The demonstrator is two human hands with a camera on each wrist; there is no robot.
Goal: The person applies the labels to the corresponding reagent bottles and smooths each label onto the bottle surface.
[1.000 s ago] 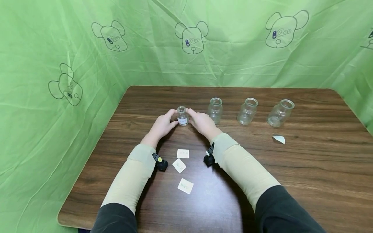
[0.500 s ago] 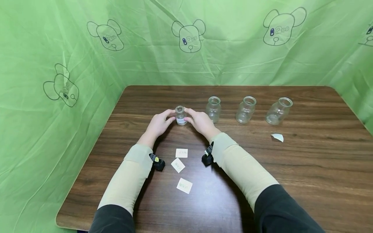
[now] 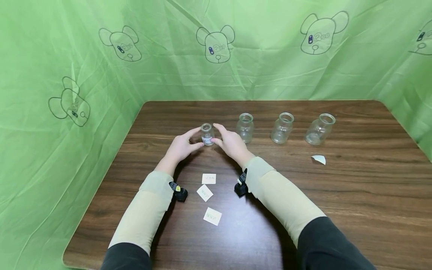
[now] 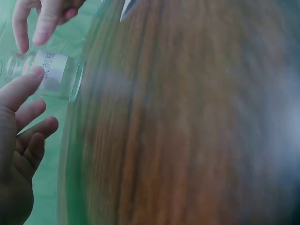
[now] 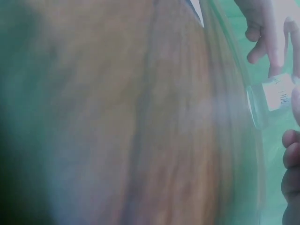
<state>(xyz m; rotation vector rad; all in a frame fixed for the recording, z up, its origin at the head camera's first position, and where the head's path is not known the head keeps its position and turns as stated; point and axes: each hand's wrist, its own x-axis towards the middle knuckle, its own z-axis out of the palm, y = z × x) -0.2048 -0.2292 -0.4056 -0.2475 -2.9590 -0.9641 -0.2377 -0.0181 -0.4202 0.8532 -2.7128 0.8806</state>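
Note:
A small clear glass jar (image 3: 207, 131) stands upright on the table, bearing a white label (image 3: 206, 140) with writing on its front. My left hand (image 3: 178, 149) is at the jar's left side, its index finger and thumb spread and fairly straight. On the other side, my right hand (image 3: 233, 145) lays its thumb against the label's right edge, with the index finger extended near the rim. Both wrist views show fingertips close about the labelled jar (image 4: 70, 79); whether each one touches the glass is hard to tell. The far side of the jar is hidden.
Three larger glass jars (image 3: 245, 129) (image 3: 282, 129) (image 3: 320, 130) stand in a row to the right. A curled white scrap (image 3: 318, 159) lies before them. Three small written paper slips (image 3: 209, 179) lie between my forearms. A green curtain (image 3: 256, 75) borders the wooden table (image 3: 354, 180).
My right thumb has come round onto the label, and the right index finger now stands farther from the rim. The label faces slightly more to the left. The head view has shifted slightly.

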